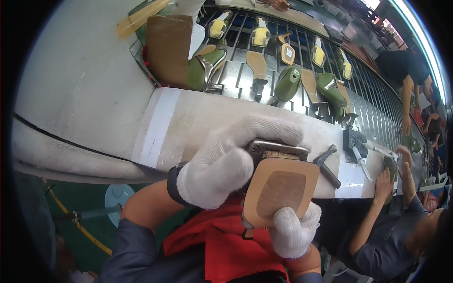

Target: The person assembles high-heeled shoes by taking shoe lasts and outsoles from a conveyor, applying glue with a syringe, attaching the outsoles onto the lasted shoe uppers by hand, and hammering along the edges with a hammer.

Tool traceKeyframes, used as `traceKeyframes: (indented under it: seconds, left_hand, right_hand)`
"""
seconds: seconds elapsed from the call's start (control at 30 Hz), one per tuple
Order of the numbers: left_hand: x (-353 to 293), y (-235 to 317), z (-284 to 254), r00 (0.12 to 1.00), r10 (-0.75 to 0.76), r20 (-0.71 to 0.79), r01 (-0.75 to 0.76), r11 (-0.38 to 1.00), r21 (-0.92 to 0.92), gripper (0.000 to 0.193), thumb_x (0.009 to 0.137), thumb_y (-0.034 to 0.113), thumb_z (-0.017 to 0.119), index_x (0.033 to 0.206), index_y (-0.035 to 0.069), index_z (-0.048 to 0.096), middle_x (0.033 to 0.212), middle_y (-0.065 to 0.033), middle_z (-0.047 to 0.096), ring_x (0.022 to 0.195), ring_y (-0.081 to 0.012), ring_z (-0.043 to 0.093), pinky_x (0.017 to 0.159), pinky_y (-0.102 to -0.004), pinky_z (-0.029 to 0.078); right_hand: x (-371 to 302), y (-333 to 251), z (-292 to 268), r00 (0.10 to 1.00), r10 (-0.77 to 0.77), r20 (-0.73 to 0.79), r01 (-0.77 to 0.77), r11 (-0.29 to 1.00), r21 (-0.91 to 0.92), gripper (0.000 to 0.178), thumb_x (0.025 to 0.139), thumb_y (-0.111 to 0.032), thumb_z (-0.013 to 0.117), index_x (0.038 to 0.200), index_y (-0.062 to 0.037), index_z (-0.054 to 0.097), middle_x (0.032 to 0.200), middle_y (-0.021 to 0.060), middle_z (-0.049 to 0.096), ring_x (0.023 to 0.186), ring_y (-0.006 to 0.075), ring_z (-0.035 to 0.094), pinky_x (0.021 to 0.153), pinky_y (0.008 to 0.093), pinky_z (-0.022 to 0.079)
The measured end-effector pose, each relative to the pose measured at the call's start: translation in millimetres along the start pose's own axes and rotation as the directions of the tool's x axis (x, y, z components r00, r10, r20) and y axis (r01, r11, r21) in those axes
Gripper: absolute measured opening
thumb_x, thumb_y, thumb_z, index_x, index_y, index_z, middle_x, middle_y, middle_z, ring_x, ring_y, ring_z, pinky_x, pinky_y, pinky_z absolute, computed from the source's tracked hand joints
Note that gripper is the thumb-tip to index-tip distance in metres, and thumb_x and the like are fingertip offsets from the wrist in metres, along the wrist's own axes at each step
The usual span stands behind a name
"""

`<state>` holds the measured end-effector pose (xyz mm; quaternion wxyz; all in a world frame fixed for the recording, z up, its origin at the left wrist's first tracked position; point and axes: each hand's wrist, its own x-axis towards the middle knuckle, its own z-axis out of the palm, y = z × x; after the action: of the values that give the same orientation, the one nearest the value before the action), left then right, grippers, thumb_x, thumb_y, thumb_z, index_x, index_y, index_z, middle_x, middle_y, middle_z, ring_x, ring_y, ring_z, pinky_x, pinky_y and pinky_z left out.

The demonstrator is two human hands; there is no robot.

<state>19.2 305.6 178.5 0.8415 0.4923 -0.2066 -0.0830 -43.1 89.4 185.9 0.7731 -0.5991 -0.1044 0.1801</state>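
Both my hands wear white knit gloves. Between them is a shoe (264,191) with its tan bottom facing up. A darker rounded panel sits in the middle of that bottom, and a silver-grey band crosses the far end. My left hand (219,165) is closed around the far left side, its fingers reaching along behind the silver band. My right hand (295,228) grips the near right edge, thumb on the tan surface. The shoe's underside is hidden. A hammer (325,165) lies on the bench just right of the shoe.
Past the pale bench (198,111) runs a metal slat conveyor (236,78) with several green shoe lasts (288,83) and tan soles (256,63). A dark block (354,139) and a white brush (362,162) lie rightward. A co-worker's hands (384,186) work at the right. A cardboard piece (169,52) stands left.
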Motion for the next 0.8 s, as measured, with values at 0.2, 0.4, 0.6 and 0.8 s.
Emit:
traceKeyframes:
  seconds: [0.2, 0.4, 0.6, 0.8]
  left_hand:
    - [-16, 0, 3, 0.988, 0.111, 0.104, -0.118, 0.992, 0.055, 0.08, 0.087, 0.024, 0.091, 0.147, -0.011, 0.051, 0.145, -0.0365, 0.064, 0.132, -0.0409, 0.07, 0.113, -0.0527, 0.058]
    - [-14, -3, 3, 0.969, 0.195, 0.154, -0.215, 0.968, 0.127, 0.082, 0.084, 0.019, 0.093, 0.149, -0.009, 0.052, 0.142, -0.033, 0.067, 0.129, -0.0389, 0.072, 0.109, -0.0507, 0.061]
    - [-15, -2, 7, 0.974, 0.179, 0.141, -0.201, 0.966, 0.16, 0.084, 0.082, 0.023, 0.095, 0.148, -0.009, 0.054, 0.142, -0.0317, 0.067, 0.128, -0.0375, 0.072, 0.109, -0.0499, 0.061]
    - [-23, -4, 10, 0.98, 0.163, 0.112, -0.178, 0.974, 0.14, 0.085, 0.093, 0.051, 0.085, 0.147, -0.007, 0.055, 0.145, -0.0329, 0.066, 0.13, -0.0385, 0.071, 0.11, -0.0511, 0.059]
  right_hand:
    - [-3, -1, 7, 1.0, 0.01, -0.017, -0.011, 0.997, -0.074, 0.03, 0.101, -0.012, 0.063, 0.108, 0.0114, 0.081, 0.095, 0.0153, 0.084, 0.077, 0.0156, 0.077, 0.073, 0.031, 0.064]
    - [-7, -4, 8, 0.996, 0.044, -0.081, -0.05, 0.996, -0.077, 0.027, 0.101, -0.011, 0.068, 0.109, 0.0105, 0.081, 0.092, 0.016, 0.084, 0.074, 0.0158, 0.077, 0.069, 0.0305, 0.064]
    - [-9, 0, 7, 0.996, 0.03, -0.085, -0.036, 0.996, -0.077, 0.027, 0.101, -0.011, 0.068, 0.109, 0.0108, 0.081, 0.091, 0.0167, 0.083, 0.07, 0.0156, 0.076, 0.066, 0.0311, 0.063]
    - [-11, 7, 7, 0.998, 0.015, -0.055, -0.019, 0.998, -0.057, 0.028, 0.101, -0.01, 0.067, 0.112, 0.0108, 0.081, 0.095, 0.0174, 0.084, 0.08, 0.0176, 0.079, 0.075, 0.032, 0.065]
